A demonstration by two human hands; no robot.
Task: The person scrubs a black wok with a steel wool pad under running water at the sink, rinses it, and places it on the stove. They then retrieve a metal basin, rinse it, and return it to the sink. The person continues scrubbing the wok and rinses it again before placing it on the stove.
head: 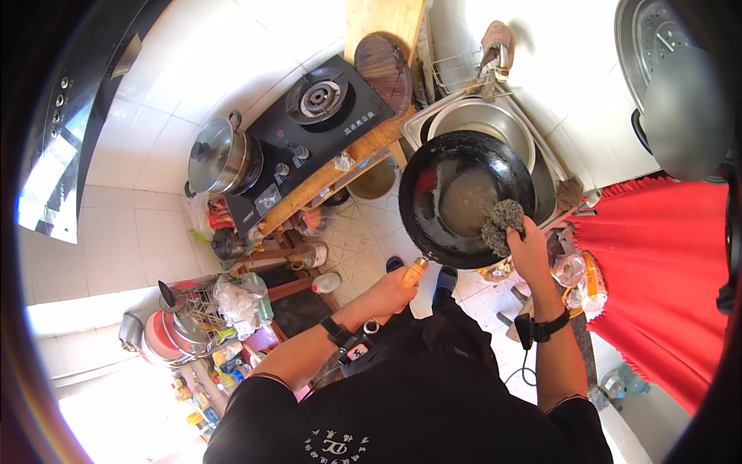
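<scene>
My left hand [391, 296] grips the wooden handle [414, 274] of a black wok [423, 223]. Murky water [466, 197] lies in the bottom of the wok, which covers part of the sink [545, 191]. Between the fingers of my right hand [528, 246] is a grey wire scouring pad [503, 226], held over the wok's near right inner wall. Behind the wok, a wide metal basin [458, 113] sits in the sink and is partly hidden by it. The faucet [502, 71] stands at the sink's back with a brown cloth [499, 39] hung over it.
A black gas stove [264, 136] is at left, carrying a lidded steel pot [223, 159]. A round wooden chopping board [382, 72] leans beside it. A red curtain [655, 261] hangs at right. A bottle [326, 282] stands on the tiled floor [359, 238].
</scene>
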